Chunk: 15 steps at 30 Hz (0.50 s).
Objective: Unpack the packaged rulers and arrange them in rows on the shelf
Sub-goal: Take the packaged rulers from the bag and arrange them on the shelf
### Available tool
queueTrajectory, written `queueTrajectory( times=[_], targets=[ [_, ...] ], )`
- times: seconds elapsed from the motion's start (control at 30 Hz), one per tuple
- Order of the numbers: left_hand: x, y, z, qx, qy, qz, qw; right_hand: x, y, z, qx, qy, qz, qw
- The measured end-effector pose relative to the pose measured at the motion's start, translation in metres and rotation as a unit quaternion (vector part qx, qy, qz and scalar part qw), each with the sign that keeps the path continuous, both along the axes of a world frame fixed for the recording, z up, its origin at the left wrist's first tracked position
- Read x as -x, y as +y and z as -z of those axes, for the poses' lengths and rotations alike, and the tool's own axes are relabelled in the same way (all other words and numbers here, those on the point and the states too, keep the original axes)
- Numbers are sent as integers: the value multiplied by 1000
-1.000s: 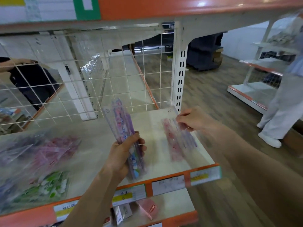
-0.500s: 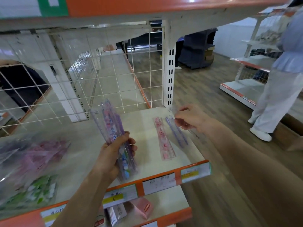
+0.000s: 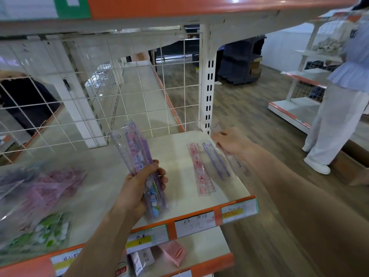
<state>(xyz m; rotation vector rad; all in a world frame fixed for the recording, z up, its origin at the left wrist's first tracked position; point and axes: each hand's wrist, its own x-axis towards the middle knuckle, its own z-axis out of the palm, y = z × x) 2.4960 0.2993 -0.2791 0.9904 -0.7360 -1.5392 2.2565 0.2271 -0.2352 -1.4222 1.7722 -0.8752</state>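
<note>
Head view: pink ruler (image 3: 200,170) flat on the shelf (image 3: 179,156).
Left grip (image 3: 139,188) wraps a ruler bundle (image 3: 131,148); right grip (image 3: 229,142) pinches a clear ruler (image 3: 236,161) just right of the purple ruler (image 3: 216,160).

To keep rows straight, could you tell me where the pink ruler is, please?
Head view: the pink ruler lies flat at the right of the shelf, just left of the purple ruler, right of the bundle the left hand grips.
</note>
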Motion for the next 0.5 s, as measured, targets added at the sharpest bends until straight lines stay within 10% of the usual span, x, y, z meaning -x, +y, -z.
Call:
queueTrajectory(
  times=[0.5],
  targets=[
    [0, 2, -1, 3, 2, -1, 1000, -13, 4, 12, 14, 274, -13, 962]
  ],
)
